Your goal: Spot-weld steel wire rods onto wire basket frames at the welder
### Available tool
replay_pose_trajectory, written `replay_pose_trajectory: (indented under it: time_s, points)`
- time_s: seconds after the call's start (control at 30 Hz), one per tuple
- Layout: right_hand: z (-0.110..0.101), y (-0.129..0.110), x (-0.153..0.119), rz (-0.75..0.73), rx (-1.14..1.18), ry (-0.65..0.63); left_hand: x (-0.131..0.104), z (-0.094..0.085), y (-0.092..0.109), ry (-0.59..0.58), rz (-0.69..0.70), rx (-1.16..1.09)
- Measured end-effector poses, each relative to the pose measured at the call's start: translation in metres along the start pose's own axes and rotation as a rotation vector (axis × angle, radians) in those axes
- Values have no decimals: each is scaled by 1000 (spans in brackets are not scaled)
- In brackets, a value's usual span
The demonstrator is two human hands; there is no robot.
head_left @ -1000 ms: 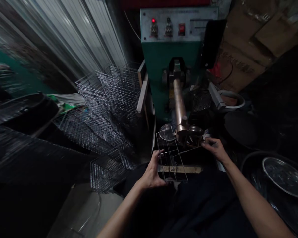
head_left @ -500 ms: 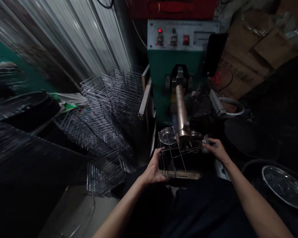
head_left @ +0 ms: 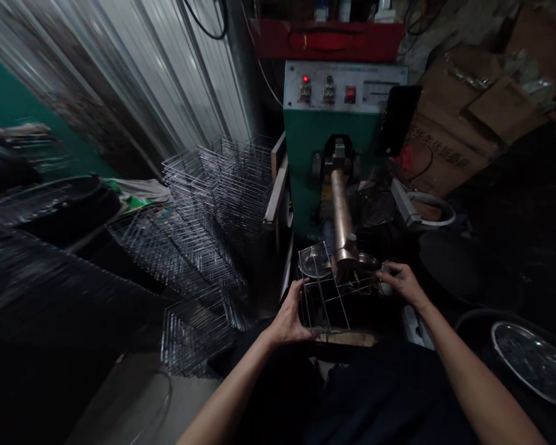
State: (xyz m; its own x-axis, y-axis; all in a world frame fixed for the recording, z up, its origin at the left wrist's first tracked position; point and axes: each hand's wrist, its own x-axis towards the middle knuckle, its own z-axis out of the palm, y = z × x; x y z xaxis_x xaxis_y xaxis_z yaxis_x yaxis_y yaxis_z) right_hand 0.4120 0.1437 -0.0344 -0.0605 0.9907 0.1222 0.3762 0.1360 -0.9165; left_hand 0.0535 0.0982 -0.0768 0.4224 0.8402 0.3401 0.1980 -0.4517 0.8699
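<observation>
A bent wire rack [head_left: 325, 301] of thin metal rods sits under the tip of a copper-coloured machine arm [head_left: 341, 213]. My left hand [head_left: 289, 320] grips its left side, thumb low and fingers at the upper edge. On the other side, my right hand [head_left: 402, 284] is closed in a pinch where the rack's wires run out to the right. The pinched fingertips partly hide what they hold. Behind the rack lies a round metal dish [head_left: 314, 262], and another shallow metal dish [head_left: 367, 261] shows right of the arm's tip.
The arm juts from a green machine [head_left: 301, 148] with a lit red lamp. Stacked wire racks [head_left: 204, 216] rise at the left. Cardboard boxes [head_left: 458, 130] stand back right. A shiny round tray [head_left: 535, 361] lies low right, and a wooden strip [head_left: 345, 339] is below the rack.
The view has tilted up slightly, so the machine and stacks appear lower. Both hands keep their hold, and the rack stays nearly in place under the arm's tip.
</observation>
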Motion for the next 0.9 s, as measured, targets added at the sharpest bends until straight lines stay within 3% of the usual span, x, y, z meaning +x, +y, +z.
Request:
replay_pose_trajectory:
  time_s: [0.23,0.53,0.63,0.7,0.77,0.83,0.9]
  points:
    - [1,-8,4,-1,21,18,11,-3,4,-1,-25,5]
    - [5,-1,9,12,-16,45,17,-2,-5,12,-13,31]
    - [-4,1,3,-72,-91,89,17,-4,-4,-14,-26,-1]
    - [-29,13,-18,-140,-227,190,15,-7,-1,-27,-45,-8]
    - [-67,36,-62,-60,-465,366,13,-8,0,-29,-80,18]
    - [-107,63,-129,295,-788,489,13,-9,-1,-22,-118,54]
    - [-129,87,-207,787,-1018,432,15,-10,-4,-6,-149,81]
